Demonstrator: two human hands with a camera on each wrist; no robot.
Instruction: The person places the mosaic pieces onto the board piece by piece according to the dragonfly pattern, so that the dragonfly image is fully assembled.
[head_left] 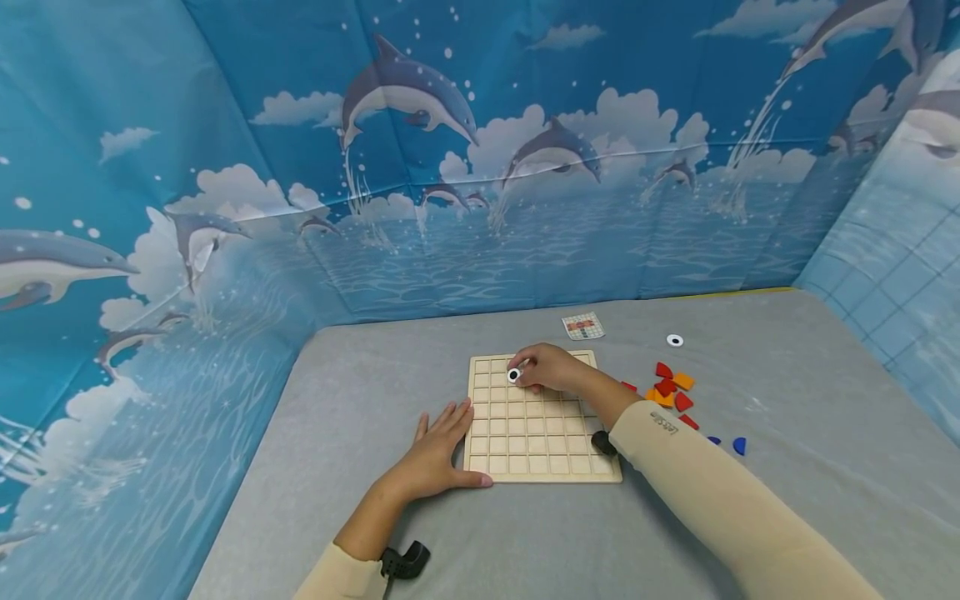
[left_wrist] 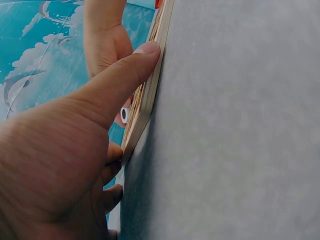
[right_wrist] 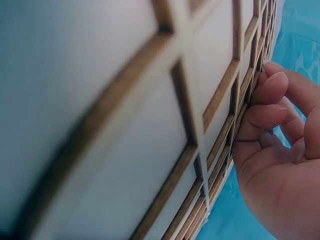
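A square wooden grid board (head_left: 538, 478) lies flat on the grey surface. My right hand (head_left: 553, 367) reaches over its far left part and pinches a small white disc with a black centre (head_left: 513, 376), like an eye piece, at the grid's far rows. In the right wrist view the fingers are bent close to the grid, and the disc is hidden. My left hand (head_left: 433, 460) rests at the board's near left corner with fingers spread. Its fingertips touch the left side, and the thumb (left_wrist: 132, 67) lies on the near edge.
Right of the board lie several red (head_left: 683, 402) and orange pieces (head_left: 683, 381), partly behind the right arm. Blue pieces (head_left: 740, 446) lie nearer. Another white disc with a black centre (head_left: 675, 341) sits farther back. A printed pattern card (head_left: 583, 326) lies beyond the board.
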